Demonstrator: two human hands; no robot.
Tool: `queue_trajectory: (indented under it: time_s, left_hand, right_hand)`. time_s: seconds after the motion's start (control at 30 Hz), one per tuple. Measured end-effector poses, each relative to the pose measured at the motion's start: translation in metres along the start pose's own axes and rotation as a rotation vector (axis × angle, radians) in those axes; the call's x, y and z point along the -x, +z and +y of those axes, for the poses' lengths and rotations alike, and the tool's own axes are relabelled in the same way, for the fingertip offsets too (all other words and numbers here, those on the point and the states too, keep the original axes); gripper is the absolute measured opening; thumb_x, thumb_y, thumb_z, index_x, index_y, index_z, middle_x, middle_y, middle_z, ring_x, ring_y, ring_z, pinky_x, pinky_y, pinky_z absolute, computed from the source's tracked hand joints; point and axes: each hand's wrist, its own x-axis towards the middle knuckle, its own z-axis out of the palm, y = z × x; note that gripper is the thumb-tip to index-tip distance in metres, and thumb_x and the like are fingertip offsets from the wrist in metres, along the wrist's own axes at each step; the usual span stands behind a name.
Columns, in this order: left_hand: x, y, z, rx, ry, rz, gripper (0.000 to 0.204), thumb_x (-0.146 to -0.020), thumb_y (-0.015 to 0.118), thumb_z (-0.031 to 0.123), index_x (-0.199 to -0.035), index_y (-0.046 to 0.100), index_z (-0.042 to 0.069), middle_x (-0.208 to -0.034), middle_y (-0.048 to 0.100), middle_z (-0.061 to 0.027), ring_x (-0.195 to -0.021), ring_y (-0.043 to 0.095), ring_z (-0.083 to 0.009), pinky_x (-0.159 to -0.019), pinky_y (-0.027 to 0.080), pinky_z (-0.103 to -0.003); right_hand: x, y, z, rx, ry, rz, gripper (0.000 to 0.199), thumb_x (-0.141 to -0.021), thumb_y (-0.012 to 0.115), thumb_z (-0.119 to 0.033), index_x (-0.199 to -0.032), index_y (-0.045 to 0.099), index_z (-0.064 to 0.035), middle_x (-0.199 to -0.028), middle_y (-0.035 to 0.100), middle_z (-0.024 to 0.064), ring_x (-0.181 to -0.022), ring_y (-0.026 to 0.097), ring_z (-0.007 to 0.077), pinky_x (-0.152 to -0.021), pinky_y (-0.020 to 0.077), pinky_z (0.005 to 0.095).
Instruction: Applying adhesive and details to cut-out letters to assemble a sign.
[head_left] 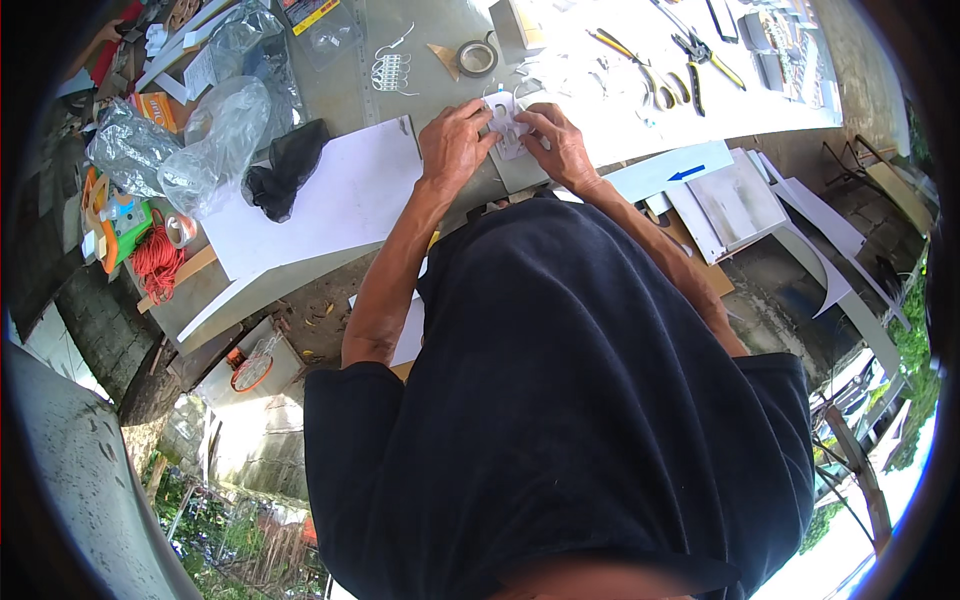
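Leaning over the tabletop (pixel 330 95), a person in a dark shirt (pixel 590 390) works with both hands on a small white piece (pixel 507 127) with cut-out holes, which lies between them near the close edge. The left hand (pixel 455 143) has its fingers and thumb bent together, pinching the piece's left side. The right hand (pixel 557 147) curves its fingers and thumb at the opposite side; whether they grip it or merely touch it cannot be told.

Just beyond the piece sit a roll of tape (pixel 477 58), a brown triangular scrap (pixel 442 61) and a linked row of small white parts (pixel 391 72) with wire loops. A box (pixel 519 28) stands behind the tape, to its right. Farther right lie yellow-and-black scissors (pixel 654 90) and pliers (pixel 699 50).

On the left, a black cloth-like bundle (pixel 285 170) rests on a white sheet (pixel 352 190), near crumpled clear plastic (pixel 215 140). Coiled red cord (pixel 157 262) hangs at that side's corner, and a blue arrow (pixel 687 173) marks a pale board (pixel 645 178) at right.
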Motion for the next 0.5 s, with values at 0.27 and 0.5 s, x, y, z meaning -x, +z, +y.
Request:
queue_trajectory:
  time_s: [0.27, 0.5]
  left_hand:
    - [0.001, 0.001, 0.001, 0.008, -0.025, -0.001, 0.033, -0.073, 0.085, 0.022, -0.103, 0.079, 0.01, -0.118, 0.072, 0.0001, -0.097, 0.069, -0.0244, -0.083, 0.056, -0.035]
    - [0.004, 0.004, -0.003, 0.012, -0.008, 0.034, 0.029, -0.075, 0.083, 0.016, -0.103, 0.079, 0.011, -0.116, 0.072, 0.0007, -0.096, 0.068, -0.0239, -0.08, 0.056, -0.035]
  right_hand:
    - [0.006, -0.004, -0.018, 0.393, -0.412, -0.033, 0.027, -0.081, 0.076, -0.01, -0.107, 0.075, -0.0178, -0.125, 0.06, 0.0079, -0.118, 0.055, 0.0282, -0.096, 0.0461, 0.0461]
    - [0.012, 0.005, -0.013, 0.559, -0.477, -0.101, 0.036, -0.078, 0.076, -0.014, -0.114, 0.073, -0.0112, -0.127, 0.061, 0.0018, -0.117, 0.055, 0.0236, -0.1, 0.0417, 0.0456]
